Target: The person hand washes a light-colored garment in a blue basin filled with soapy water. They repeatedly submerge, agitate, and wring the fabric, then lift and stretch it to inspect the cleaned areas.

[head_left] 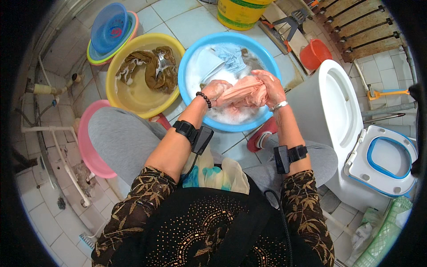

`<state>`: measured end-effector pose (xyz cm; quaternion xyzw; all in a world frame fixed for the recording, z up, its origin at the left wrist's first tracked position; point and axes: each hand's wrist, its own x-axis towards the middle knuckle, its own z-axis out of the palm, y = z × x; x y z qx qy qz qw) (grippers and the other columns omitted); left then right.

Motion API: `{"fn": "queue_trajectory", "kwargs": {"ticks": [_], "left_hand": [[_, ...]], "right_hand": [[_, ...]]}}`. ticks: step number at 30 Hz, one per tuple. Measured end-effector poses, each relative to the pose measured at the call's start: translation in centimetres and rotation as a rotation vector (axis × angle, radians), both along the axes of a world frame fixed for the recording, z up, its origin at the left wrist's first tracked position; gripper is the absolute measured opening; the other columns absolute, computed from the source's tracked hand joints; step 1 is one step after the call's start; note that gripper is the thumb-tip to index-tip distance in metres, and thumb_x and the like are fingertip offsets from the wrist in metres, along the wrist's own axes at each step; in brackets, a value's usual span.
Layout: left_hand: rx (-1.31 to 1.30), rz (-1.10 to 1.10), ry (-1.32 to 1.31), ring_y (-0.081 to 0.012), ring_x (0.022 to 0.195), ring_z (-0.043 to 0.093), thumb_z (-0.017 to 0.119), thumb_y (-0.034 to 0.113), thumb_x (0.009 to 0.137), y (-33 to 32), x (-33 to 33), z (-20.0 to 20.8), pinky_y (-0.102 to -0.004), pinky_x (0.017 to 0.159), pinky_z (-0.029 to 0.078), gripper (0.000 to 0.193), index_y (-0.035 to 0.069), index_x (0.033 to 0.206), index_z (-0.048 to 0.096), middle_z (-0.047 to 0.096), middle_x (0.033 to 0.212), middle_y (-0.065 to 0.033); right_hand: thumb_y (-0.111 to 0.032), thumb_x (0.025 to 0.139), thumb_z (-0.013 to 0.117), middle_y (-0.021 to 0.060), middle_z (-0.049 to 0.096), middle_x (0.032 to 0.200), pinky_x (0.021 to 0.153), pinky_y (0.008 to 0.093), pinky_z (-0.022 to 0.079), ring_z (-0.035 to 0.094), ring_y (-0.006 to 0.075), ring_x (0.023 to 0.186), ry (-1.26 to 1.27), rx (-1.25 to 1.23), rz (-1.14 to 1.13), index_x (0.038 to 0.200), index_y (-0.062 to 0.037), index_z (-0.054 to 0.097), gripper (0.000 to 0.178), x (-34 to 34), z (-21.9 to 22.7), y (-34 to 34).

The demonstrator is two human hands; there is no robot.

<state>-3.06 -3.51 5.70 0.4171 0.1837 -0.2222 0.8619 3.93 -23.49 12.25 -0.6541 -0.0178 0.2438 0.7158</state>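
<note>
Over the blue basin (263, 46) full of suds, a wet pink garment (242, 94) is stretched between my hands. My left hand (215, 90) grips its left end, fingers closed and partly hidden. Around the bunched right end, my right hand (271, 88) is wrapped. The garment's lower part hangs into the foam (229, 116). Behind it in the same basin lie light blue cloths (229, 58), partly under suds. To the left, a yellow basin (111, 91) holds water and a soaked brown garment (156, 73).
Stacked basins (109, 26) stand at the far left, and a pink basin (91, 133) is beside my left knee. A yellow bucket (242, 15) is at the back. On the right are a red bucket (315, 54) and a white toilet (340, 102) close to my right arm.
</note>
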Motion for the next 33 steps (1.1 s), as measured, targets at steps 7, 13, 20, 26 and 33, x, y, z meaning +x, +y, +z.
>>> {"fn": "queue_trajectory", "kwargs": {"ticks": [7, 13, 20, 26, 33], "left_hand": [[-0.633, 0.214, 0.046, -0.0229, 0.080, 0.059, 0.043, 0.026, 0.096, -2.0, 0.2, 1.5, -0.0348, 0.073, 0.051, 0.029, 0.000, 0.097, 0.053, 0.061, 0.088, -0.0121], [-0.328, 0.335, 0.081, -0.0201, 0.071, 0.057, 0.041, 0.032, 0.096, -4.8, -0.7, 2.7, -0.0338, 0.066, 0.049, 0.031, 0.005, 0.086, 0.052, 0.058, 0.079, -0.0072], [-0.663, 0.281, 0.121, -0.0145, 0.055, 0.055, 0.042, 0.024, 0.096, -4.6, -0.9, 1.0, -0.0249, 0.044, 0.045, 0.024, 0.005, 0.086, 0.053, 0.057, 0.073, -0.0048], [0.145, 0.240, -0.307, -0.0108, 0.070, 0.057, 0.052, 0.013, 0.089, -2.8, 0.7, 1.3, -0.0234, 0.061, 0.050, 0.015, -0.001, 0.091, 0.056, 0.059, 0.082, -0.0050], [0.002, 0.420, -0.298, -0.0181, 0.078, 0.061, 0.063, 0.000, 0.077, 0.2, 0.6, 3.7, -0.0299, 0.070, 0.054, 0.012, 0.000, 0.088, 0.057, 0.060, 0.085, -0.0092]], "right_hand": [[-0.025, 0.082, 0.053, 0.0199, 0.064, 0.077, 0.064, 0.0362, 0.050, 0.063, 0.0269, 0.068, -0.582, -0.679, 0.173, 0.089, -0.0014, 0.064, 0.027, -6.0, 2.2, 6.5], [-0.037, 0.083, 0.050, 0.0253, 0.062, 0.079, 0.071, 0.0485, 0.047, 0.059, 0.0441, 0.076, -0.564, -0.999, -0.200, 0.078, -0.0032, 0.065, 0.038, -5.7, 2.4, 7.7], [-0.035, 0.085, 0.045, 0.0251, 0.062, 0.082, 0.074, 0.0484, 0.047, 0.059, 0.0434, 0.080, -0.557, -1.133, -0.053, 0.083, -0.0050, 0.066, 0.037, -4.1, -0.2, 7.3], [-0.035, 0.083, 0.064, 0.0086, 0.065, 0.087, 0.072, 0.0275, 0.048, 0.059, 0.0133, 0.083, -0.133, -0.180, 0.018, 0.098, 0.0003, 0.062, 0.039, -1.4, -3.4, 4.0], [-0.009, 0.076, 0.067, 0.0036, 0.061, 0.087, 0.070, 0.0264, 0.049, 0.057, 0.0106, 0.081, -0.059, 0.065, -0.035, 0.097, -0.0001, 0.061, 0.024, -2.7, -1.4, 2.0]]}}
